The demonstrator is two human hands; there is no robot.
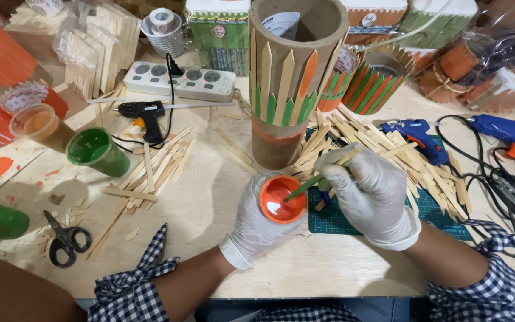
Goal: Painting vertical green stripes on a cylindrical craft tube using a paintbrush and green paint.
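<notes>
Nearest, two forearms in rolled blue-and-white checked sleeves reach over the pale plywood table [210, 209]; the sleeves are cut off by the lower edge. The left hand [251, 223], in a white disposable glove, is cupped around a small round cup of orange paint [282, 198], whose body is mostly hidden by the fingers. The right hand [368, 194], gloved too, pinches a thin wooden craft stick with a green-painted end [311, 182], its tip touching the cup's rim; whether it dips into the paint cannot be told. Under the right hand lies a green cutting mat [436, 211], largely covered by a loose heap of plain wooden sticks [388, 149]. Left of the hands lie black-handled scissors [65, 240] and more scattered sticks. Farther back stands a tall cardboard tube [290, 71] ringed with pointed sticks, some green, one orange. Beside it lie a black glue gun [141, 113] and two blue glue guns [415, 134], their cables tangled at the right edge. Wrapped finished pieces at the far edge are blurred and cropped.
</notes>
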